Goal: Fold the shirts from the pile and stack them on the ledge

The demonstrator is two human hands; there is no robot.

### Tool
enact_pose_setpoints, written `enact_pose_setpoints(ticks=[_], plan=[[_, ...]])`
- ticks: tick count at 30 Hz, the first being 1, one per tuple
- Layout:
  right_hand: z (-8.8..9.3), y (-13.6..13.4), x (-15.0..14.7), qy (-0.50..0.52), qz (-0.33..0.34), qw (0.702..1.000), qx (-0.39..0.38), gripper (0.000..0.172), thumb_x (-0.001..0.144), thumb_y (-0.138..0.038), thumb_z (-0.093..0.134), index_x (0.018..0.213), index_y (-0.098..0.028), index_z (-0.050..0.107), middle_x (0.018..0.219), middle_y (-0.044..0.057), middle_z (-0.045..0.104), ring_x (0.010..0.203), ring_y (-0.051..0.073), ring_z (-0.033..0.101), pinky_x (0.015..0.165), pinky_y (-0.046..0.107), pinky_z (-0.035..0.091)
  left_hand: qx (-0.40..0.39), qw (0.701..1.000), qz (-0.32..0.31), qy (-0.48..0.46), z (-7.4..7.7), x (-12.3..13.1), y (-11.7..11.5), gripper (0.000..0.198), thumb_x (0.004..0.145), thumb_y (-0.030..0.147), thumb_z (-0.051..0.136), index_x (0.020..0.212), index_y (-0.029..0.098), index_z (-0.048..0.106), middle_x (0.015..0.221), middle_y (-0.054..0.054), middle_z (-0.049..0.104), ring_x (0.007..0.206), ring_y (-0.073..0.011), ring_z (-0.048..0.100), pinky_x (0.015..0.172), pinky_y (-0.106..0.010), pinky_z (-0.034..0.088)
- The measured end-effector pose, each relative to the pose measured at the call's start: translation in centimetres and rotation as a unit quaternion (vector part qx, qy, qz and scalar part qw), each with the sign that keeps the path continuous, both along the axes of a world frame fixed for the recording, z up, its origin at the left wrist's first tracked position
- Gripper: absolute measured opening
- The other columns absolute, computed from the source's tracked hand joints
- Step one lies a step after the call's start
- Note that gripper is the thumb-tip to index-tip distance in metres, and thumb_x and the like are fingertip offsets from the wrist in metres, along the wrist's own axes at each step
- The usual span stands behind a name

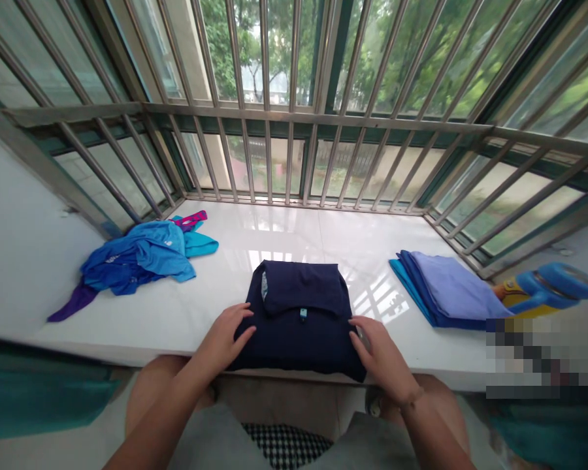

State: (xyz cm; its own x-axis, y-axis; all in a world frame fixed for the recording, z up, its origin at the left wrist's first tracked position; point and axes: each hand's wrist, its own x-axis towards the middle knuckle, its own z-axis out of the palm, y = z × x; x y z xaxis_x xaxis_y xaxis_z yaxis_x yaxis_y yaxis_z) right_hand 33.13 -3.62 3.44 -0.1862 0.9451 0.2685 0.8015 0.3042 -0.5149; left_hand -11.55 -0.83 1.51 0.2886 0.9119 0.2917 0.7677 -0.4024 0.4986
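White ledge (284, 228), pixelated patch (541, 358), left hand (220, 336), right hand (383, 352) flat on navy garment (298, 320)

white, seemingly tiled ledge (294, 228) under folded clothes (298, 313)

1. Folded garment (298, 313) sits mid-way along the tiled window ledge (294, 228), right by the front edge.
2. Crumpled clothes (137, 258) lie off to its left.
3. Folded stack (445, 290) is on its right, with a plastic object (543, 290) just past that.
4. Metal window bars (294, 156) run along behind it all.
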Motion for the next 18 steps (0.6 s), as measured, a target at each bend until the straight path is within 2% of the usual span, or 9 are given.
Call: enact_pose_setpoints(ticks=[3, 5, 7, 10, 12, 14, 16, 18], plan=[[-1.5, -3.8, -0.5, -0.084, 0.051, 0.994, 0.053, 0.052, 0.1, -0.046, 0.072, 0.148, -0.028, 0.063, 0.154, 0.012, 0.064, 0.14, 0.034, 0.062, 0.118, 0.054, 0.05, 0.038, 0.99, -0.078, 0.111, -1.0, -0.8, -3.9, 0.068, 0.096, 0.05, 0.076, 0.157, 0.028, 0.056, 0.169, -0.012, 0.052, 0.153, -0.0345, 0.052, 0.127, -0.057, 0.043], [-3.0, -6.4, -0.5, -0.11, 0.041, 0.989, 0.094, 0.055, 0.1, -0.046, 0.073, 0.151, -0.029, 0.061, 0.154, 0.011, 0.065, 0.139, 0.036, 0.062, 0.117, 0.056, 0.049, 0.074, 0.978, -0.108, 0.163, -1.7, -1.8, -6.1, 0.079, 0.095, 0.049, 0.079, 0.165, 0.032, 0.047, 0.17, -0.011, 0.051, 0.154, -0.0346, 0.052, 0.129, -0.057, 0.041], [-4.4, -8.6, -0.4, -0.087, -0.023, 0.989, 0.12, 0.044, 0.103, -0.047, 0.069, 0.141, -0.027, 0.065, 0.139, 0.012, 0.072, 0.128, 0.034, 0.068, 0.111, 0.053, 0.053, 0.116, 0.977, -0.082, 0.16, -2.4, -2.7, -7.9, 0.069, 0.099, 0.048, 0.074, 0.162, 0.032, 0.051, 0.161, -0.01, 0.061, 0.146, -0.0328, 0.06, 0.125, -0.052, 0.046], [-5.7, -10.7, -0.4, -0.006, -0.135, 0.987, 0.089, 0.033, 0.107, -0.053, 0.062, 0.12, -0.024, 0.069, 0.113, 0.011, 0.077, 0.105, 0.03, 0.073, 0.092, 0.044, 0.058, 0.141, 0.987, 0.038, 0.07, -2.6, -2.9, -9.7, 0.044, 0.105, 0.049, 0.065, 0.143, 0.026, 0.065, 0.135, -0.012, 0.076, 0.124, -0.0308, 0.072, 0.109, -0.046, 0.057], [-5.5, -10.9, -0.9, 0.029, -0.169, 0.983, 0.059, 0.037, 0.107, -0.058, 0.059, 0.113, -0.023, 0.069, 0.107, 0.01, 0.076, 0.099, 0.029, 0.072, 0.086, 0.042, 0.058, 0.121, 0.988, 0.096, 0.008, -2.0, -1.8, -9.8, 0.032, 0.107, 0.048, 0.062, 0.126, 0.024, 0.07, 0.12, -0.01, 0.078, 0.113, -0.0301, 0.074, 0.101, -0.045, 0.06], [-4.6, -9.8, -1.6, 0.034, -0.177, 0.982, 0.054, 0.04, 0.107, -0.061, 0.057, 0.111, -0.023, 0.07, 0.106, 0.011, 0.076, 0.1, 0.029, 0.072, 0.089, 0.043, 0.056, 0.097, 0.99, 0.105, -0.022, -1.0, 0.0, -8.8, 0.024, 0.108, 0.044, 0.061, 0.116, 0.024, 0.071, 0.113, -0.009, 0.078, 0.108, -0.0292, 0.074, 0.1, -0.045, 0.06], [-3.1, -7.8, -2.7, 0.016, -0.172, 0.983, 0.067, 0.041, 0.108, -0.06, 0.055, 0.111, -0.022, 0.071, 0.108, 0.012, 0.077, 0.103, 0.031, 0.07, 0.094, 0.045, 0.053, 0.085, 0.992, 0.091, -0.02, 0.2, 2.3, -6.7, 0.024, 0.107, 0.042, 0.062, 0.12, 0.024, 0.071, 0.117, -0.01, 0.077, 0.111, -0.0298, 0.073, 0.101, -0.046, 0.059], [-1.6, -5.0, -4.0, -0.014, -0.171, 0.982, 0.075, 0.04, 0.109, -0.056, 0.054, 0.116, -0.021, 0.072, 0.112, 0.013, 0.077, 0.107, 0.032, 0.069, 0.096, 0.047, 0.052, 0.071, 0.994, 0.085, 0.011, 1.1, 4.6, -4.1, 0.039, 0.103, 0.042, 0.068, 0.138, 0.024, 0.066, 0.126, -0.012, 0.074, 0.116, -0.032, 0.07, 0.102, -0.048, 0.058]])
